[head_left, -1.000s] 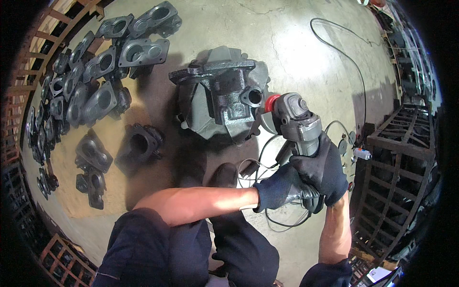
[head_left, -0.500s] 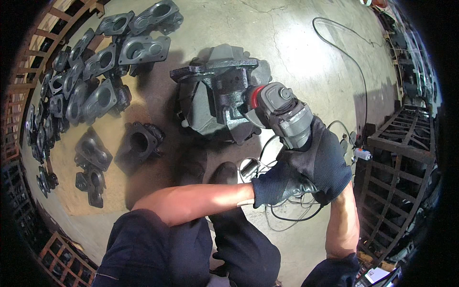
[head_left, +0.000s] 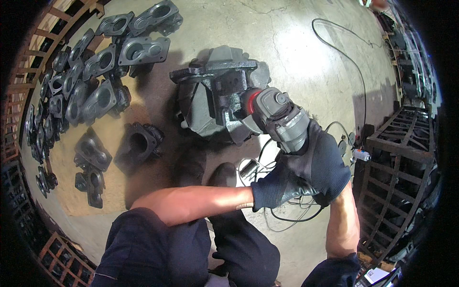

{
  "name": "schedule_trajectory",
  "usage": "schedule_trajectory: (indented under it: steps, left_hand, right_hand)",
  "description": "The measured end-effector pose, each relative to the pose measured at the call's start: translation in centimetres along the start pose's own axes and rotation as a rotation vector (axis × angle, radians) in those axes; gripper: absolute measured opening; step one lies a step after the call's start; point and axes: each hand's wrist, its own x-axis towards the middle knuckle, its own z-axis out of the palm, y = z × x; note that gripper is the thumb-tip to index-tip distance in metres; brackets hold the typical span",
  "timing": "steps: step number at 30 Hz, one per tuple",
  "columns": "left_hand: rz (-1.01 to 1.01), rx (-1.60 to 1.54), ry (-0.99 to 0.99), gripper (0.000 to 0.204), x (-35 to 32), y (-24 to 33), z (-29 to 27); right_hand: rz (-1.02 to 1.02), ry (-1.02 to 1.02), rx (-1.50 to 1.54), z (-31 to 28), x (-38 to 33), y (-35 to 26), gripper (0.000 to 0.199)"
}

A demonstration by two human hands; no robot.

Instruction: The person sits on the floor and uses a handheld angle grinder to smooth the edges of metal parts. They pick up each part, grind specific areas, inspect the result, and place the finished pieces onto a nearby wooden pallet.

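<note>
A big grey metal casting stands on the concrete floor in front of me. Both gloved hands hold a grey angle grinder with a red guard, its head pressed against the casting's right side. My right hand wraps the grinder's body from above. My left hand grips the rear of the tool lower down, my bare forearm crossing in from the left. The grinder's black cable loops on the floor under my hands.
Several smaller grey flanged castings lie in rows at the upper left, with a few more closer by. A metal rack stands at the right. A long cable runs across the floor. Wooden pallets edge the left.
Both hands have carried the grinder up and to the left, from beside the casting to its right face, where the head now touches the metal.
</note>
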Motion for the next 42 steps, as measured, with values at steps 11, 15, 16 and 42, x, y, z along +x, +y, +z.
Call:
schedule_trajectory:
  steps: [11, 15, 16, 42]
  left_hand:
    - [-0.140, -0.733, 0.072, 0.060, -0.6, -0.6, 0.7]
    - [-0.087, -0.205, -0.010, 0.057, 0.0, -0.4, 0.3]
    - [-0.135, -0.312, -0.015, 0.056, 0.0, 0.2, 0.3]
    - [0.000, -0.559, 0.108, 0.052, 1.5, -1.9, 1.1]
  right_hand:
    - [-0.024, -0.021, -0.032, -0.3, 0.4, -0.7, 0.053]
    - [-0.011, -0.003, -0.036, -0.7, 0.0, -0.4, 0.052]
    - [-0.023, 0.010, -0.033, -0.7, 0.0, -0.3, 0.053]
    - [0.009, 0.031, -0.052, -0.8, -0.1, 0.3, 0.053]
